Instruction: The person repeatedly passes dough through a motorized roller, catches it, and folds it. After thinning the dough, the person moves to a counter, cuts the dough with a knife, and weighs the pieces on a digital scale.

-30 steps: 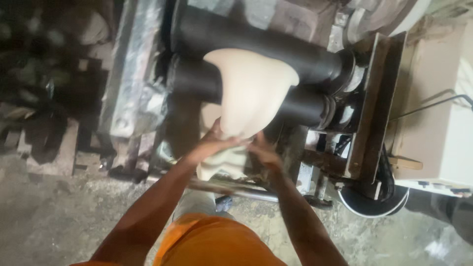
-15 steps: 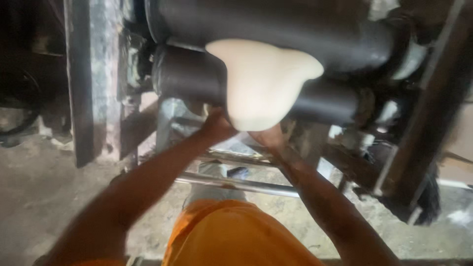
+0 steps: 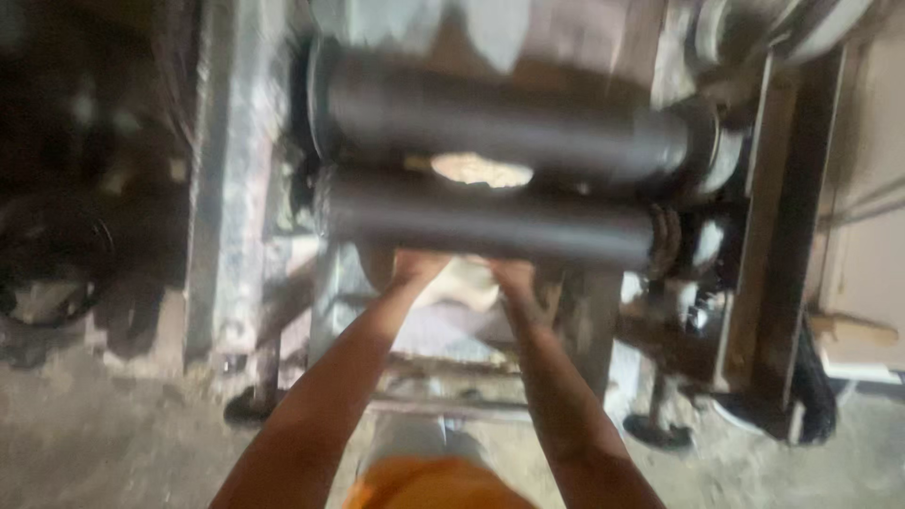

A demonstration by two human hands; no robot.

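Two dark steel rollers [image 3: 490, 179] lie side by side across a metal machine frame. A pale lump of dough [image 3: 481, 170] shows only as a small patch in the gap between them. Below the near roller, more pale dough [image 3: 462, 283] hangs out. My left hand [image 3: 415, 267] and my right hand [image 3: 514, 273] reach up under the near roller and hold this lower dough from both sides. The fingers are partly hidden by the roller. The view is blurred.
A grey metal side plate [image 3: 226, 188] of the machine stands at the left. A dark upright frame [image 3: 764, 245] with a round wheel part [image 3: 716, 141] is at the right. A pale cabinet [image 3: 867, 217] sits far right. Dusty concrete floor [image 3: 113, 443] lies below.
The dough sheet that lay over the near roller has gone down between the rollers; only a small patch shows on top. My hands stay under the roller at the emerging dough.
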